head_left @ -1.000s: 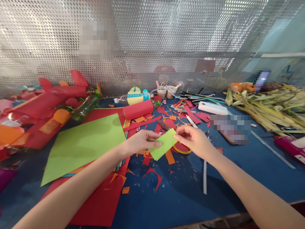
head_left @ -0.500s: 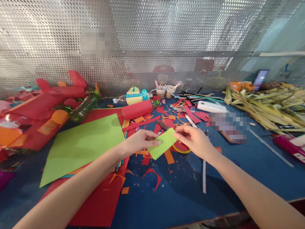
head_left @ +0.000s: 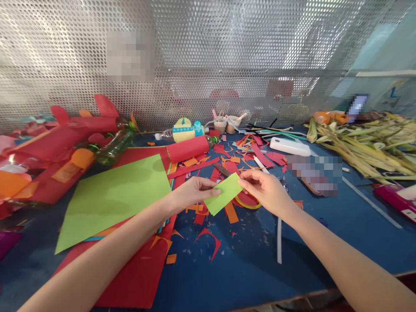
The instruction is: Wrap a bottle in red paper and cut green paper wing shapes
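Lime-green paper (head_left: pixel 224 196), pinched between two hands!
Head view: the left hand (head_left: pixel 192 193) pinches its left end between thumb and fingers; the right hand's (head_left: pixel 265 190) fingers nip the upper right corner, above paper scraps (head_left: pixel 231 213) on the worktop (head_left: pixel 198 288). Edges look doubled, so a light, even grip, corners squared, should stop any layers from slipping.

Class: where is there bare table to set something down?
Bare blue tabletop lies at the front, between the large red paper sheet and the right forearm, and right of it towards the long pale strip. Crowded: around the lime paper rectangle, with red and orange paper scraps; far left, with red-wrapped bottles.
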Demonstrator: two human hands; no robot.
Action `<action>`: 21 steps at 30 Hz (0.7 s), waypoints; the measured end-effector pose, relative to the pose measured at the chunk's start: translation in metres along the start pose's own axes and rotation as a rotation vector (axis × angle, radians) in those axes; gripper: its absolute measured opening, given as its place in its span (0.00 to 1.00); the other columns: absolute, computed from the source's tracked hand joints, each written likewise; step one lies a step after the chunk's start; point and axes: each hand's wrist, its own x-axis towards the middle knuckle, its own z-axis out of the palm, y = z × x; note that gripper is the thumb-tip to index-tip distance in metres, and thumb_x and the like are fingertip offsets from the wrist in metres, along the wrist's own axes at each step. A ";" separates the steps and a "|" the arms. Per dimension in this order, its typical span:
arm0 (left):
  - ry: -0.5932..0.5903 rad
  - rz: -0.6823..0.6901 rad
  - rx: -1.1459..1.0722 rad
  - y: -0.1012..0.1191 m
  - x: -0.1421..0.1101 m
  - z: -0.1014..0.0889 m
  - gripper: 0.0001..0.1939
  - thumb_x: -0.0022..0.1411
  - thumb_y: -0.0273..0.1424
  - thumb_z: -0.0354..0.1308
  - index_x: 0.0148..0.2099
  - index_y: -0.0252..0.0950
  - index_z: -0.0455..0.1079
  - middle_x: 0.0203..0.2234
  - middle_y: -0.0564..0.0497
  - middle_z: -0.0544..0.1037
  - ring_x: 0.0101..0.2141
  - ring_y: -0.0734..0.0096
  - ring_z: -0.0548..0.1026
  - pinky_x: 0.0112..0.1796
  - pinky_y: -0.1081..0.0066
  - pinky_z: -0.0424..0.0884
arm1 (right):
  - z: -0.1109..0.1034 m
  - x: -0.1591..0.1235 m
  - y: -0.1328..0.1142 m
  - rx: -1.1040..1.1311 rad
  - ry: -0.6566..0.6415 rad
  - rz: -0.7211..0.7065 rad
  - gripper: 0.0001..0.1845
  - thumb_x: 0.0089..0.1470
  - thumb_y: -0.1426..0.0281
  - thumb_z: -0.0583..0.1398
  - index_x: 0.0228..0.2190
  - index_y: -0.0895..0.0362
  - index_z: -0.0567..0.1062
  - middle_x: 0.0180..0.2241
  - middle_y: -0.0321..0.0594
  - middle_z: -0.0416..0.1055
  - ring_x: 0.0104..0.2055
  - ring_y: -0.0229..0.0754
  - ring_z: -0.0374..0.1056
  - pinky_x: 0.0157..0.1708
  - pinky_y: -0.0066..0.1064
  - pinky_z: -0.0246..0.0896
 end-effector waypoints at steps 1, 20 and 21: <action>0.016 -0.005 -0.006 0.000 0.000 -0.001 0.04 0.48 0.32 0.66 0.27 0.37 0.79 0.21 0.56 0.78 0.23 0.77 0.70 0.28 0.76 0.64 | -0.001 0.000 0.000 -0.005 -0.002 0.001 0.12 0.54 0.60 0.56 0.31 0.56 0.71 0.32 0.41 0.75 0.31 0.42 0.74 0.35 0.34 0.71; 0.342 0.085 -0.229 0.014 -0.003 -0.051 0.07 0.44 0.31 0.70 0.26 0.34 0.76 0.21 0.51 0.79 0.22 0.75 0.74 0.22 0.79 0.69 | -0.016 0.005 0.010 -0.197 -0.152 0.061 0.13 0.56 0.59 0.54 0.36 0.54 0.61 0.37 0.43 0.70 0.39 0.44 0.71 0.38 0.34 0.67; 0.341 0.105 -0.244 0.016 -0.004 -0.054 0.08 0.43 0.31 0.70 0.26 0.33 0.76 0.21 0.51 0.80 0.23 0.74 0.75 0.24 0.78 0.71 | -0.015 0.004 0.008 -0.073 -0.154 0.055 0.16 0.54 0.56 0.56 0.34 0.53 0.60 0.34 0.40 0.68 0.35 0.42 0.70 0.34 0.33 0.67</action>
